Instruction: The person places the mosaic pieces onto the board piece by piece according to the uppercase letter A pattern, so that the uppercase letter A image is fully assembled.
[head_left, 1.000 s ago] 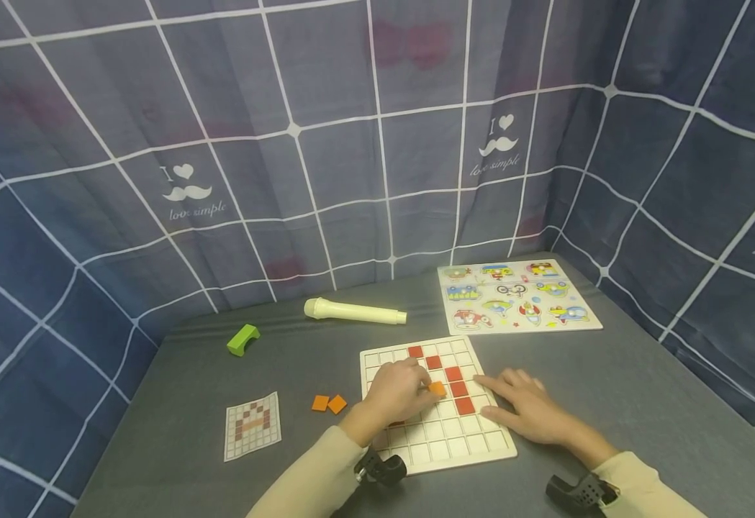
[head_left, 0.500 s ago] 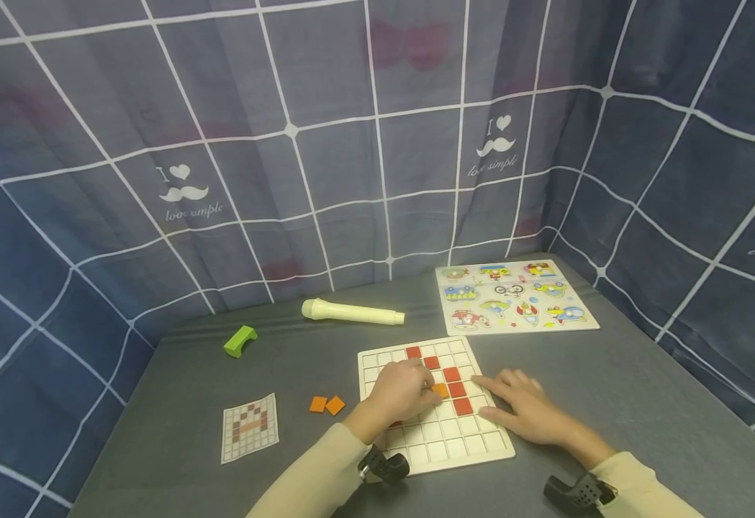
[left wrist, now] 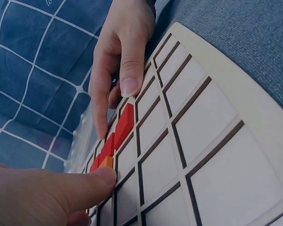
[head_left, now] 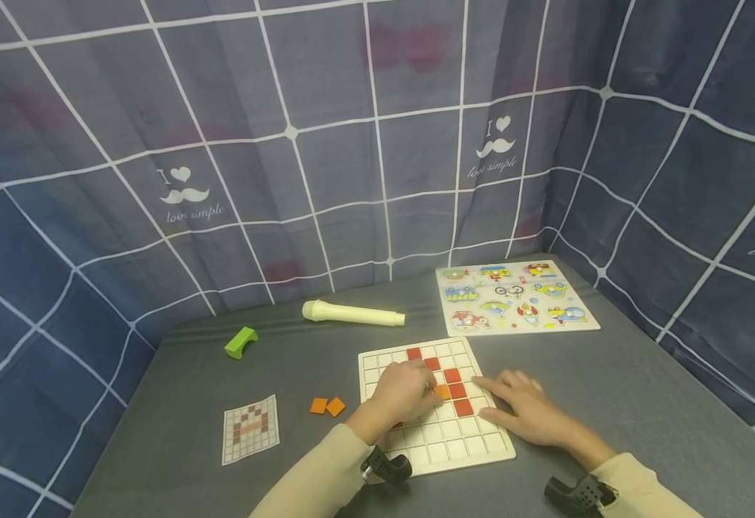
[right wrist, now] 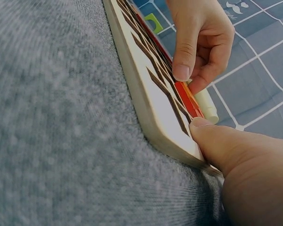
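Observation:
A white wooden grid board [head_left: 438, 452] lies on the table, with several red square tiles [head_left: 453, 375] in its cells. My left hand [head_left: 404, 388] is over the board's middle, thumb and fingers pinching a small orange tile [head_left: 442, 392]. In the left wrist view, that orange tile [left wrist: 106, 162] shows at the thumb tip, right beside the red tiles. My right hand [head_left: 527, 404] rests at the board's right edge, thumb and forefinger extended onto its border. The left hand covers some cells; part of a red tile peeks out beneath it.
Two loose orange tiles [head_left: 319, 406] lie left of the board. Farther left is a printed pattern card [head_left: 263, 447]. Behind stand a green arch block [head_left: 240, 342], a pale toy microphone [head_left: 354, 314] and a vehicle puzzle board [head_left: 520, 306]. A checked curtain [head_left: 325, 173] encloses the table.
The orange tile in my left hand has shifted slightly rightward, now right beside the red tiles. My right hand stays in place at the board's edge.

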Demonstrator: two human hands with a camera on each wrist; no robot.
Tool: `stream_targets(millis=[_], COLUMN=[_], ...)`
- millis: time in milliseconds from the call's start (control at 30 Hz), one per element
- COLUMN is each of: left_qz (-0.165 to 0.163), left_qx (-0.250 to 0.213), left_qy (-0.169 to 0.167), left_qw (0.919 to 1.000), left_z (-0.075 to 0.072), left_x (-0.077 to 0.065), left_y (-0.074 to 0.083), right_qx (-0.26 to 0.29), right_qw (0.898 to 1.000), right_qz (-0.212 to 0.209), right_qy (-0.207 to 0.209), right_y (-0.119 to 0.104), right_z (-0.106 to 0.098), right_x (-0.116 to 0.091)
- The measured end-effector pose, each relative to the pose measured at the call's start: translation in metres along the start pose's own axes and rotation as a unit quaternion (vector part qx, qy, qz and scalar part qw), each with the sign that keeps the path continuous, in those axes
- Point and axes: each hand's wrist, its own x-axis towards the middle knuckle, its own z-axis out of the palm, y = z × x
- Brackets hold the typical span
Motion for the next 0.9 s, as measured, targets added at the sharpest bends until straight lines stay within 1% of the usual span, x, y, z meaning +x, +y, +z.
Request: stream_targets(millis=[167,567,900], left_qz=[-0.006,-0.015,-0.014], left_qx=[0.002,-0.007,-0.003], left_qy=[-0.013,-0.024,-0.018], left_qw=[0.9999,0.9996,0.9997], left_z=[-0.001,0.0009,0.0038], left_x=[0.0009,0.003,0.0038], left_y=[0.0012,0.0033,0.004], right_qx=[0.002,0.004,0.005], right_qw=[1.0,1.0,1.0], right_qz=[-0.002,-0.008,-0.006], right_qy=[0.001,0.01,0.003], right_y=[-0.0005,-0.0005,-0.0005], right_z=[-0.0003,0.0003,-0.0001], right_x=[-0.0002,-0.0003,0.0001])
